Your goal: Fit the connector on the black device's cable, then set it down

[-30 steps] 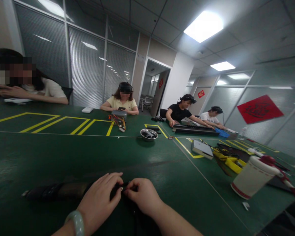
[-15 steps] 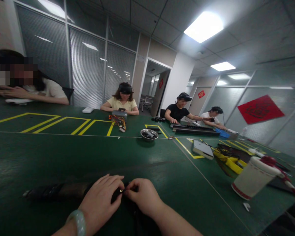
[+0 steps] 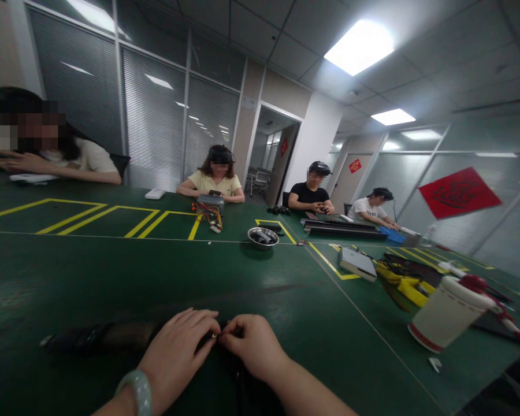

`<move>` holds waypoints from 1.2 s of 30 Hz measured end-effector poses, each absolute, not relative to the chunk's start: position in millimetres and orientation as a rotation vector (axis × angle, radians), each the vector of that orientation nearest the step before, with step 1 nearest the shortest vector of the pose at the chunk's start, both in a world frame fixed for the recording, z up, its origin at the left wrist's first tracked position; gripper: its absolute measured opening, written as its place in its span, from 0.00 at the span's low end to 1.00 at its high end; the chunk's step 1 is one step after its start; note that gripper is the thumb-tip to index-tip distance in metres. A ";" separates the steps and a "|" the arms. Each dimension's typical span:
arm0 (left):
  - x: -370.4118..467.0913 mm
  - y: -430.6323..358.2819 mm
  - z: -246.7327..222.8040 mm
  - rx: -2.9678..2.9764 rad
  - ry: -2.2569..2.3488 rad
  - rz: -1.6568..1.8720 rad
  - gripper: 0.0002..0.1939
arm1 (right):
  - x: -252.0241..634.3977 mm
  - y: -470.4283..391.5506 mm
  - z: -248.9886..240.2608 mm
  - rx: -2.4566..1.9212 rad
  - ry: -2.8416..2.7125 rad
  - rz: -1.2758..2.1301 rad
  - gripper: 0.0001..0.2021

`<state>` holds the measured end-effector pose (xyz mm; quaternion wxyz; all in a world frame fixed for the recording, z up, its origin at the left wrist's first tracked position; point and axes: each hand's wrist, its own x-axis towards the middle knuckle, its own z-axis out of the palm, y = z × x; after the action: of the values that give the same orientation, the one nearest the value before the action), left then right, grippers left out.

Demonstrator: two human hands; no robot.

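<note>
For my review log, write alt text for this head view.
Left hand and right hand are close together by a shiny piece over a green table, a long dark object beside the left. Beyond are a metal bowl and four people.

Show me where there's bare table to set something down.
Bare tabletop stretches from the left hand and right hand to the metal bowl; another patch lies between the right forearm and cream container. Crowded: the right side, with that container, a grey box and yellow items; also left of the left hand, where a dark elongated object lies.
</note>
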<state>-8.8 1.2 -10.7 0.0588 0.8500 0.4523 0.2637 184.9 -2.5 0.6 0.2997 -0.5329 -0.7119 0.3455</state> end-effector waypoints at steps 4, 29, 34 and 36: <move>-10.3 5.0 -15.8 2.563 1.359 0.835 0.07 | 185.7 -2.5 1.5 -1.420 -1.874 0.955 0.06; -6.3 -0.7 -9.7 2.538 1.433 0.850 0.12 | 189.0 1.3 -13.6 -1.375 -1.883 0.872 0.04; -5.8 -1.1 -9.3 2.512 1.438 0.846 0.09 | 187.2 0.0 -13.8 -1.400 -1.900 0.828 0.04; -5.7 -0.5 -10.2 2.514 1.438 0.858 0.09 | 186.3 -0.7 -13.3 -1.402 -1.908 0.822 0.04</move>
<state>-5.7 -0.5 -10.2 0.0607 0.8308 0.4751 0.2836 186.3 -0.7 -13.3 0.3122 -0.5314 -0.7233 0.3116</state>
